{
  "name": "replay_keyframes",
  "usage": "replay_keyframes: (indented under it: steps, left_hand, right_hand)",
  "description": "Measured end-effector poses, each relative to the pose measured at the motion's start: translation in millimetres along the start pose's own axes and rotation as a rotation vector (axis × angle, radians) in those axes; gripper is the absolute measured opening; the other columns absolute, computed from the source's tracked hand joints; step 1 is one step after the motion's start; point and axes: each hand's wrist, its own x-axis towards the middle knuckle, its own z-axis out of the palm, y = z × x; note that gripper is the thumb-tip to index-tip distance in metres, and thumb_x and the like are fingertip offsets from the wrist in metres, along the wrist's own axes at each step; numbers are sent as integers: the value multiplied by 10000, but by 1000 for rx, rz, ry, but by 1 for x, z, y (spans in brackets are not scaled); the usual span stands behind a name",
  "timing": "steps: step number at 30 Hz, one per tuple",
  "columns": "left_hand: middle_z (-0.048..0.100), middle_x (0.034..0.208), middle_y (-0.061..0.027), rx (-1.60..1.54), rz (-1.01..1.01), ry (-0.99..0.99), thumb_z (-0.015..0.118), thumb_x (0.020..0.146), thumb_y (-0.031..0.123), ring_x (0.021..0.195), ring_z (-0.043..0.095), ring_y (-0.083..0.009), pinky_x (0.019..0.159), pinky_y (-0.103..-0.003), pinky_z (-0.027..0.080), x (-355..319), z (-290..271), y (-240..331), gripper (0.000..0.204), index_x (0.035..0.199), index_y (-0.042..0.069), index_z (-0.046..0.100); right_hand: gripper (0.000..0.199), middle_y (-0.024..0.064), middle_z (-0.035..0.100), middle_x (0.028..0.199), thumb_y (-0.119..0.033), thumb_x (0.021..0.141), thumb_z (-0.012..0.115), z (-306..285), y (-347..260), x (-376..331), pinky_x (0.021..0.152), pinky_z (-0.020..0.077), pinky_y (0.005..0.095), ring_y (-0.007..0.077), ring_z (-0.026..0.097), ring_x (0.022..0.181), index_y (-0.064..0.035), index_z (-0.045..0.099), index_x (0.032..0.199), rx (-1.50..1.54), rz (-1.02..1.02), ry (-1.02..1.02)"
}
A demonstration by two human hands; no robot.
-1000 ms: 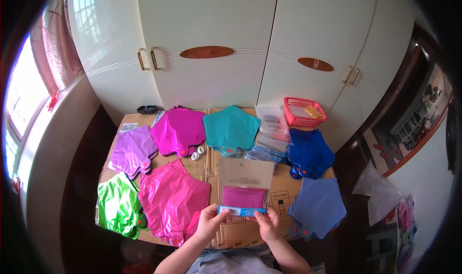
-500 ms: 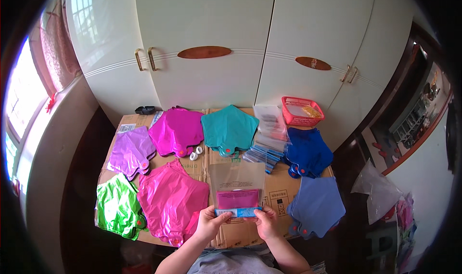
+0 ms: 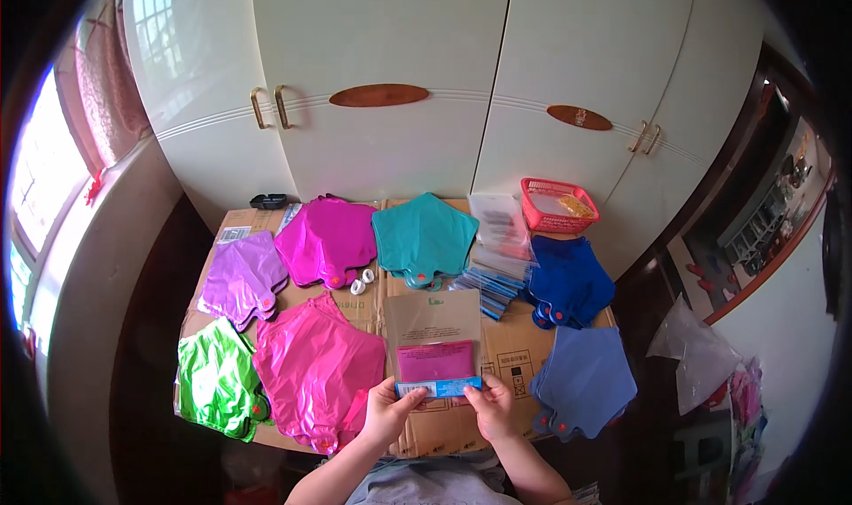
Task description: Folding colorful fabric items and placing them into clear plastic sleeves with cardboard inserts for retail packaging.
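Head view: clear plastic bag, one, held low at centre frame

Principal item: clear plastic bag, lower centre, raised over the cardboard sheet. Contents: folded magenta piece, visible through the film in the lower half; blue strip with a barcode patch along the bottom edge.

Grip: left hand pinches the strip's left end, thumb on top; right hand pinches the right end likewise. Fingers underneath mostly hidden.

Change noted: against a second ago, the bag's upper end has swung slightly toward the left of the frame; both pinches remain on the strip. Judged significance: a small re-angling of the same bag, its contents still inside, nothing released.

Surrounding stock, glossy angular pieces with rounded tabs:
- Hot-pink stack, left of centre, nearest the left hand.
- Lime-green stack, lower left.
- Lilac stack, above the green.
- Purple-magenta stack, above the hot-pink.
- Teal stack, mid-frame, above the bag.
- Royal-blue stack, right of centre.
- Slate-blue stack, lower right, matte, nearest the right hand.

Sundries: blue-edged packets, fanned between teal and royal blue; red lattice basket, upper right of the sheet; small white objects, two, below the purple-magenta stack, kind unclear.
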Motion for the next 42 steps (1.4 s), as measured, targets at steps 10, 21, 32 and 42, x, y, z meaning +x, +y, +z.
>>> replay_keyframes:
  steps: [10, 21, 32, 42]
  left_hand:
    - [691, 916, -73, 33, 31, 12, 656, 881, 26, 799, 666, -127, 705, -260, 551, -6, 10, -4, 153, 1025, -6, 616]
    - [693, 901, -87, -2, -1, 74, 647, 896, 52, 805, 681, -142, 699, -261, 556, -6, 8, -2, 122, 994, -12, 612]
    - [692, 825, -88, 28, -65, 135, 684, 856, 64, 693, 679, -158, 603, -272, 537, -4, 6, -1, 96, 916, 14, 628]
    - [671, 1032, -105, -422, -17, -12, 685, 860, 101, 920, 651, -196, 847, -354, 517, -6, 8, -34, 265, 1093, 11, 597]
  right_hand:
    - [106, 1, 625, 890, -66, 894, 651, 19, 7, 2, 733, 513, 258, 85, 596, 802, -58, 573, 966, 80, -30, 184]
    - [140, 28, 647, 928, -145, 946, 600, 6, 8, 0, 763, 523, 267, 106, 618, 817, -19, 602, 1007, 17, -28, 56]
    - [101, 44, 660, 899, -86, 911, 639, -7, -2, 5, 755, 543, 255, 110, 654, 785, -46, 554, 949, -142, 0, -87]
    - [100, 9, 643, 888, -93, 907, 653, 15, 19, -8, 768, 485, 223, 59, 590, 810, -62, 560, 929, -57, -71, 17]
